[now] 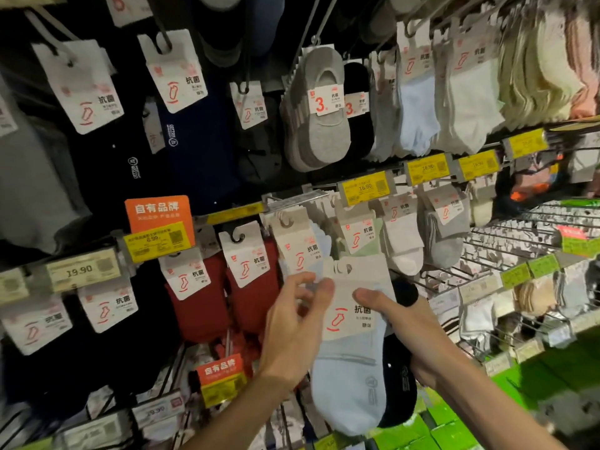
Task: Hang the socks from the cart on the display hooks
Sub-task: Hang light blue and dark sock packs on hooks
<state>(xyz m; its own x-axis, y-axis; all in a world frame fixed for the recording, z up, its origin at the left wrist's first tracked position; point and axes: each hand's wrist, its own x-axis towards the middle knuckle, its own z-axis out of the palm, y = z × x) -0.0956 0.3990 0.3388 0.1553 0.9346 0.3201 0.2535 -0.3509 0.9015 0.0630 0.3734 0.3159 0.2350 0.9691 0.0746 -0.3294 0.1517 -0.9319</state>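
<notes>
I hold a pack of light blue socks point(349, 381) with a white card header in front of the display wall. My right hand point(412, 332) grips the pack from the right, thumb on the card, and also holds a black sock pack point(401, 384) behind it. My left hand point(297, 323) touches the card's left edge with its fingertips. Just above hangs a row of similar light blue packs point(297, 251) on a display hook point(285, 220). The cart is out of view.
Hooks full of sock packs cover the wall: red ones point(201, 303) to the left, grey no-show socks point(321, 125) above, white and grey pairs point(422, 235) to the right. Yellow price tags point(365, 188) line the rails. Bare wire hooks point(487, 241) stick out at right.
</notes>
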